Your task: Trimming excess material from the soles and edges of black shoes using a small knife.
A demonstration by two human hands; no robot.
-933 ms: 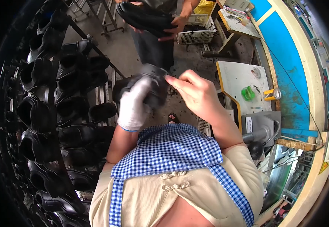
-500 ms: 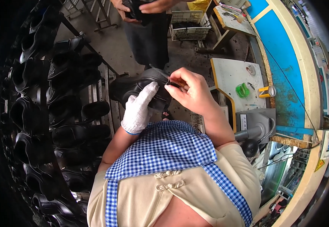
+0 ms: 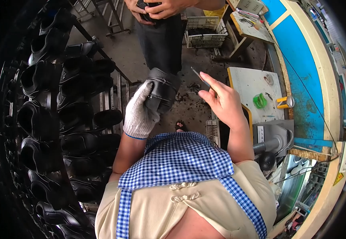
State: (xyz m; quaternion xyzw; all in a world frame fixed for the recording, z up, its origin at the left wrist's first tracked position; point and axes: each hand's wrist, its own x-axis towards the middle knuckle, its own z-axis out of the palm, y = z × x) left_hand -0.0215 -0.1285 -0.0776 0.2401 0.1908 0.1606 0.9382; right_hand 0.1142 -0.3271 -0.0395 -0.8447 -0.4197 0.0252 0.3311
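Note:
My left hand (image 3: pixel 139 117), in a white knit glove, grips a black leather shoe (image 3: pixel 164 89) in front of my apron. The shoe is held up with stitched seams across its visible side, and the glove's thumb presses on its near left part. Apart from the shoe, to its right, my bare right hand (image 3: pixel 224 103) holds a thin, dark, pen-like tool (image 3: pixel 197 73) between thumb and fingers. The tool's tip points up and left; its other end is hidden in the hand. What kind of tool it is, I cannot tell.
Racks of black shoes (image 3: pixel 33 119) fill the left side. Ahead stands a co-worker whose hands (image 3: pixel 161 10) hold a black item. A white worktable (image 3: pixel 240 77) at right bears a green tape roll (image 3: pixel 259 100) and a yellow can (image 3: pixel 285 102). Farther off is a plastic crate (image 3: pixel 206 40).
My right hand has drawn away from the shoe to the right, and the thin tool now shows plainly. The shoe has been turned in my left hand.

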